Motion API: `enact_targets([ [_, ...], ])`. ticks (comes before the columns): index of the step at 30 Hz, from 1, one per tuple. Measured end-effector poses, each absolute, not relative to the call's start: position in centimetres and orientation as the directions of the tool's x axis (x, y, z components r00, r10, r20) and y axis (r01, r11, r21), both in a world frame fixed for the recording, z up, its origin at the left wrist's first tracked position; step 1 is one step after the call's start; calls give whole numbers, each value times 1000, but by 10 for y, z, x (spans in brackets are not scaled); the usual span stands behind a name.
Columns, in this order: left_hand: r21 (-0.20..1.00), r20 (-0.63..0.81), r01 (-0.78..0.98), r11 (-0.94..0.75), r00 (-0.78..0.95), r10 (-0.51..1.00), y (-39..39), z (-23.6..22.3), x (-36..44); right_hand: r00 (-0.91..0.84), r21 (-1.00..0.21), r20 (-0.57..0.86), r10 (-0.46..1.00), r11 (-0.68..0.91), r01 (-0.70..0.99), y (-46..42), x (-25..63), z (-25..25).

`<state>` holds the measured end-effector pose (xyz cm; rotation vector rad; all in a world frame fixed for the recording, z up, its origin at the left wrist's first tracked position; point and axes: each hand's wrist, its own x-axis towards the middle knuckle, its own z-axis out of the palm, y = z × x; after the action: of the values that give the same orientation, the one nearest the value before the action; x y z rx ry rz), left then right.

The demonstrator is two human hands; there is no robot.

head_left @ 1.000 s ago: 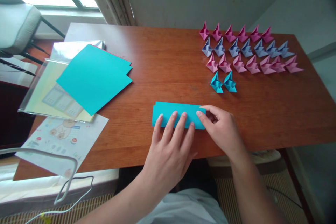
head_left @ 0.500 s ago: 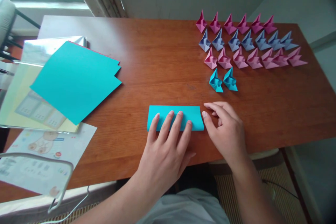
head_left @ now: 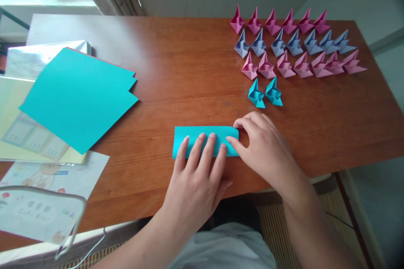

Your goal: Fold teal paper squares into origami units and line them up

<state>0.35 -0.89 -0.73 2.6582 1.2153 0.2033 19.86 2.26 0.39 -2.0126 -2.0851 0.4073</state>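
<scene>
A folded strip of turquoise paper [head_left: 205, 131] lies lengthwise near the table's front edge. My left hand [head_left: 198, 176] rests on it with fingers spread, pressing it down from the near side. At the strip's right end, my right hand [head_left: 260, 141] has its thumb on top and its index finger at the far corner, which curls up slightly between them. Beyond the strip stand two folded turquoise paper figures [head_left: 256, 93]. Behind these are rows of pink figures [head_left: 285, 65], lavender figures [head_left: 278, 44] and magenta figures [head_left: 273, 22].
Several large turquoise sheets [head_left: 78, 96] are stacked at the left, over a clear plastic packet [head_left: 6, 126]. A printed sheet [head_left: 97, 166] lies nearer me. A grey metal loop [head_left: 83, 208] crosses the lower left. The wooden table [head_left: 176, 63] ends at a wall.
My right hand has moved left onto the strip's right end, and the far corner there now bends. My left hand stays flat on the paper. The whole view has shifted slightly.
</scene>
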Motion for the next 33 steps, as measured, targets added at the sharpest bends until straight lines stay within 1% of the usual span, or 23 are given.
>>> enact_targets([
  [2, 253, 40, 729, -636, 649, 760, -9, -8, 3, -46, -357, -57, 997, 22, 934, 26, 198, 6],
  [4, 263, 44, 727, -634, 647, 761, -9, -9, 3, -42, -413, -61, 997, 13, 911, 28, 198, 5],
  [6, 275, 47, 725, -631, 645, 763, -10, -10, 3, -7, -514, -66, 998, -28, 858, 27, 199, 3],
  [9, 305, 83, 716, -628, 637, 767, -11, -10, 4, 105, -689, -73, 992, -126, 714, 22, 199, -2],
  [12, 379, 169, 689, -618, 605, 778, -9, -5, 1, 170, -793, -76, 983, -163, 588, 17, 199, -6],
  [14, 443, 241, 675, -590, 544, 803, -4, 0, -5, 154, -832, -71, 986, -143, 536, 14, 200, -7],
  [16, 498, 324, 685, -531, 421, 847, 7, 5, -15, 119, -857, -37, 992, -93, 507, 11, 202, -8],
  [18, 567, 357, 695, -442, 277, 892, 20, 7, -27, 88, -865, 21, 996, -26, 501, 10, 205, -8],
  [20, 680, 301, 644, -352, 193, 934, 32, 5, -40, 58, -869, 75, 996, 37, 493, 9, 207, -6],
  [22, 842, 184, 478, -249, 178, 967, 41, 2, -50, 28, -874, 114, 993, 86, 479, 10, 210, -3],
  [24, 943, 56, 306, -127, 229, 972, 47, -2, -56, -8, -876, 145, 989, 132, 465, 11, 212, 1],
  [26, 979, -24, 203, -32, 271, 962, 49, -4, -59, -49, -872, 175, 983, 178, 455, 13, 213, 6],
  [29, 991, -97, 121, 63, 295, 951, 51, -2, -58, -77, -868, 215, 973, 227, 442, 14, 213, 10],
  [31, 989, -145, 82, 127, 286, 947, 51, 1, -56, -39, -869, 231, 972, 224, 441, 14, 212, 9],
  [33, 984, -179, 64, 169, 234, 956, 50, 4, -54, 40, -877, 228, 973, 187, 442, 13, 209, 7],
])
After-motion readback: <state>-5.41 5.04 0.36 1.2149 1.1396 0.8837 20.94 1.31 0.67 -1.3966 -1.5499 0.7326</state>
